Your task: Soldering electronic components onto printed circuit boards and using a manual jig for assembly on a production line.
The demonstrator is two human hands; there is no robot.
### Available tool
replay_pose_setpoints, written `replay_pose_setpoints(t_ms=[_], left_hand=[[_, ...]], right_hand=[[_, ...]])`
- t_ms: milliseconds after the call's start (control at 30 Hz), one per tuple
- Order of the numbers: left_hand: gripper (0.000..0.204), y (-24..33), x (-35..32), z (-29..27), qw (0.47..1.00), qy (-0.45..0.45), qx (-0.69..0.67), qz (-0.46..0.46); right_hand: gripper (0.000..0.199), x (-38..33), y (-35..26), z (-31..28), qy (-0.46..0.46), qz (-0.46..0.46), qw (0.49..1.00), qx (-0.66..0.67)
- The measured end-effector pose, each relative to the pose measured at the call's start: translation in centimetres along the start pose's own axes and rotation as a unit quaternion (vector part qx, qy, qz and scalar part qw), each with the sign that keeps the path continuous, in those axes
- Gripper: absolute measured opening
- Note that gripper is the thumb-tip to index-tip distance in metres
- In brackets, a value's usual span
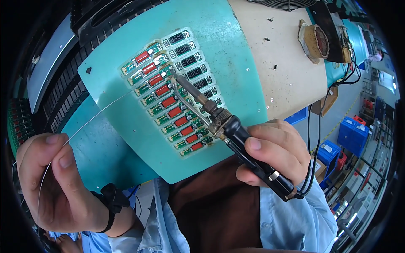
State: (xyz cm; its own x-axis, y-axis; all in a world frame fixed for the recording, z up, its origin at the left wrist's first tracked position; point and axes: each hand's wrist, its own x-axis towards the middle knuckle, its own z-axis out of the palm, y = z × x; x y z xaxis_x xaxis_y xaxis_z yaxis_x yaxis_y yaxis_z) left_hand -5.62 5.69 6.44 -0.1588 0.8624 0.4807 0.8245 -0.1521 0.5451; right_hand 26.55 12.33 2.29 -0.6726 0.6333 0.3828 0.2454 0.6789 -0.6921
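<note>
Thumb and fingers of my left hand (63, 185) pinch a thin solder wire (99, 113), which runs up and to the right toward the circuit boards. My right hand (280, 147) is wrapped round the black handle of a soldering iron (242, 137) with a curved metal tube along its shaft. The iron's tip points up-left and meets the upper part of the board row; exact contact is too small to tell. Several narrow green boards with red components (168, 101) sit in a slanted column. Beside them runs a column of small black display modules (188, 61), partly hidden by the iron.
A teal plate (228, 46) holds the boards. On the beige surface (291, 86) to its right lie small black parts (275, 66) and a worn round holder (316, 41). Black cables (309, 130) trail from the iron. A slotted black rail (63, 99) stands left; blue crates (352, 135) stand right.
</note>
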Motion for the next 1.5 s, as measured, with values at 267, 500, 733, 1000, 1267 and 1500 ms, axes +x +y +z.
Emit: replay_pose_setpoints(t_ms=[267,500,733,1000,1267,1500], left_hand=[[0.017,0.2,-0.4,0.6,1.000,-0.008,-0.025,-0.003],[0.017,0.1,-0.6,0.4,0.999,-0.027,-0.020,0.002],[0.017,0.2,-0.6,0.6,0.999,-0.033,-0.017,-0.004],[0.017,0.2,-0.6,1.0,0.999,-0.030,-0.010,-0.010],[0.018,0.3,-0.9,0.6,1.000,-0.009,-0.004,-0.009],[0.017,0.4,-1.1,0.1,1.000,-0.021,-0.012,0.006]], right_hand=[[0.042,0.0,-0.2,0.5,0.043,0.000,0.999,0.008],[0.041,-0.1,-0.1,0.6,0.030,0.008,0.999,0.009],[0.039,-0.1,0.0,0.8,0.040,0.001,0.999,0.010],[0.039,-0.1,0.0,0.7,0.038,-0.004,0.999,0.006],[0.041,-0.5,-0.2,0.7,0.048,-0.002,0.999,0.013],[0.049,-1.2,-0.5,-0.2,0.025,-0.022,0.999,-0.016]])
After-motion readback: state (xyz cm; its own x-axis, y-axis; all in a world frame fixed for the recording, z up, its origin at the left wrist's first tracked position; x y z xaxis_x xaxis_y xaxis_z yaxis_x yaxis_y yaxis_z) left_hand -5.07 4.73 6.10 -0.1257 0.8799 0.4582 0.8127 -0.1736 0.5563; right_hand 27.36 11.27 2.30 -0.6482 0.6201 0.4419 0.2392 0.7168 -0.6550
